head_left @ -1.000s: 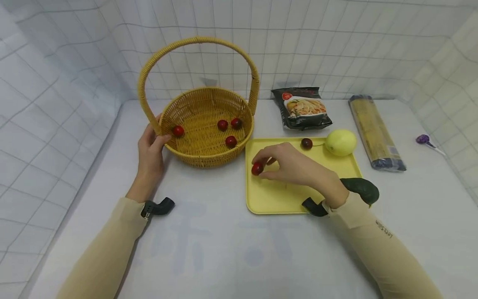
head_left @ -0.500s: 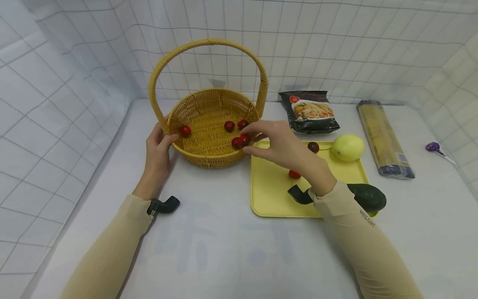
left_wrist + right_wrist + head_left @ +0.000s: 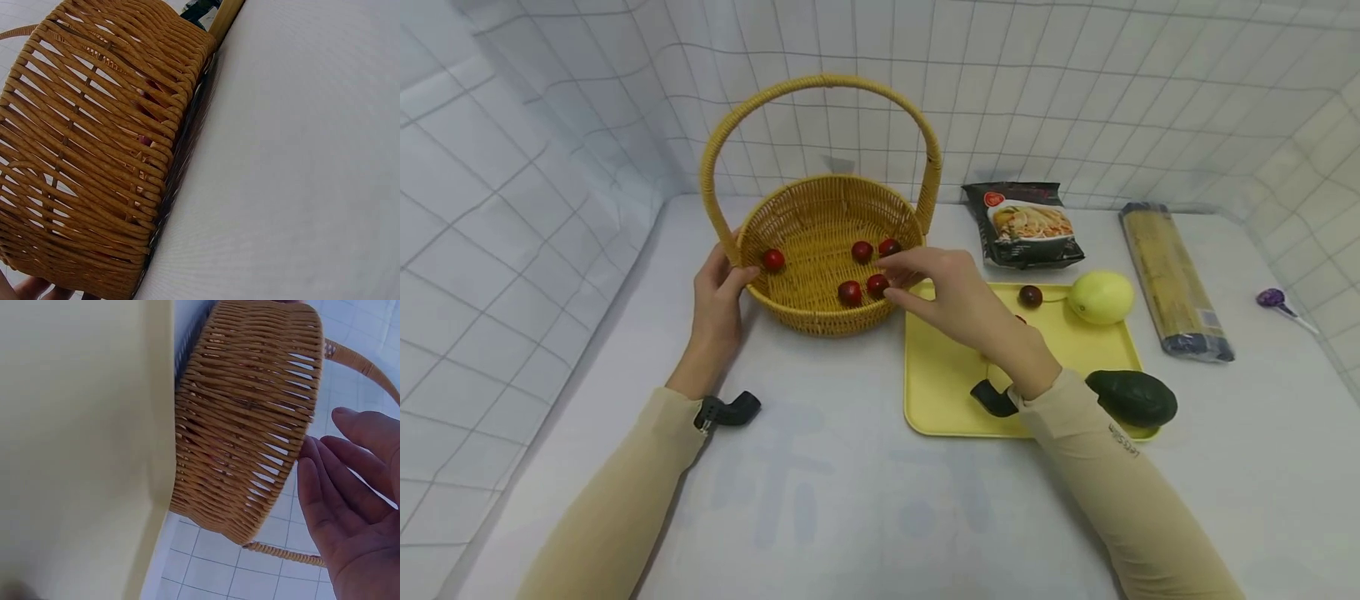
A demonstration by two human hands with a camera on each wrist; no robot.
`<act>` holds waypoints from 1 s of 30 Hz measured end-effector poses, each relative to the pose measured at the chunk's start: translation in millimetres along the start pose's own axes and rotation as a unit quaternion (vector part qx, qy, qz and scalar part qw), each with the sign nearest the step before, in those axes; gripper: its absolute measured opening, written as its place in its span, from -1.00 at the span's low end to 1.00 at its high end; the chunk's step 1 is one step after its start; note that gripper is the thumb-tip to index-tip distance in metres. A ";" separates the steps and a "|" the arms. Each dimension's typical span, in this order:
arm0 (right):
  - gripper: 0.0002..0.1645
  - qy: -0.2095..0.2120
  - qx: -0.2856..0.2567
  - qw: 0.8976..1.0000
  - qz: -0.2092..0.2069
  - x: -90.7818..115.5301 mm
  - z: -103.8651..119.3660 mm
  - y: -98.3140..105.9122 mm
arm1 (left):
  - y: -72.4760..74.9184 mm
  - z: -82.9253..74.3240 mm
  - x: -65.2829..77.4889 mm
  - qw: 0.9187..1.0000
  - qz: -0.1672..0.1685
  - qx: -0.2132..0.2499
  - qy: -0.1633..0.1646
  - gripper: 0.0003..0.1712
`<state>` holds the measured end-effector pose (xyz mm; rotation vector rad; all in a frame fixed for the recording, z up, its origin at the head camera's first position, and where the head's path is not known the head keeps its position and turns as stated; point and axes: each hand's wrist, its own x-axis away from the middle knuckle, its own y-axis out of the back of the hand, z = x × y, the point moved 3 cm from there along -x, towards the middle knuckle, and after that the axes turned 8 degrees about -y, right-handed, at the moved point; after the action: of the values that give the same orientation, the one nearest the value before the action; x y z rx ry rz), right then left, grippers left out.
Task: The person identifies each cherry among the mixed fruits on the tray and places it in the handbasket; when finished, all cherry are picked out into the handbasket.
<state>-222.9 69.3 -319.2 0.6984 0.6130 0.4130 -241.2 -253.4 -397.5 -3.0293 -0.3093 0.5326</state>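
Note:
My left hand (image 3: pixel 715 312) grips the left rim of a yellow wicker basket (image 3: pixel 827 322) at the foot of its handle, thumb in front. Its fingertips just show in the left wrist view. Several dark red cherries lie in the basket, among them one cherry (image 3: pixel 850 293) near the front wall and another cherry (image 3: pixel 876 286) by my right fingertips. My right hand (image 3: pixel 958 296) hovers at the basket's right rim, thumb and fingers apart. The right wrist view shows nothing between those fingers. A stemmed cherry (image 3: pixel 1030 296) lies on the yellow tray (image 3: pixel 955 421).
The tray also bears a lemon (image 3: pixel 1101 297) and a dark green avocado-like fruit (image 3: pixel 1131 398). A red thing is mostly hidden behind my right wrist. Behind lie a black noodle packet (image 3: pixel 1026 225) and wrapped dry noodles (image 3: pixel 1176 283). A purple lollipop (image 3: pixel 1272 297) is far right.
My right hand picked a cherry off the tray's left side, carried it left over the basket rim and let it go inside. The left hand keeps its grip on the basket.

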 end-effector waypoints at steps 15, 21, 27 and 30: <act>-0.70 -0.063 0.027 0.998 -0.006 41.3 -21.5 41.9 | 0.7 -2.3 -0.4 1.000 0.001 -0.021 0.014 -0.34; -0.69 -0.111 0.043 0.993 0.021 66.5 -36.3 56.4 | 0.0 -1.0 1.0 1.000 0.003 -0.010 0.016 -0.34; -0.69 -0.135 0.041 0.989 0.033 87.3 -49.5 62.7 | 1.3 -2.1 1.9 1.000 -0.001 -0.017 0.014 -0.37; -0.71 -0.144 0.040 0.988 0.033 95.3 -52.3 64.3 | 0.7 -1.3 1.6 1.000 0.002 -0.011 0.017 -0.38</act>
<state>-194.8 190.3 -342.1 0.8403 0.3353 0.3417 -239.2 -253.8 -396.8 -3.0566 -0.3105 0.4799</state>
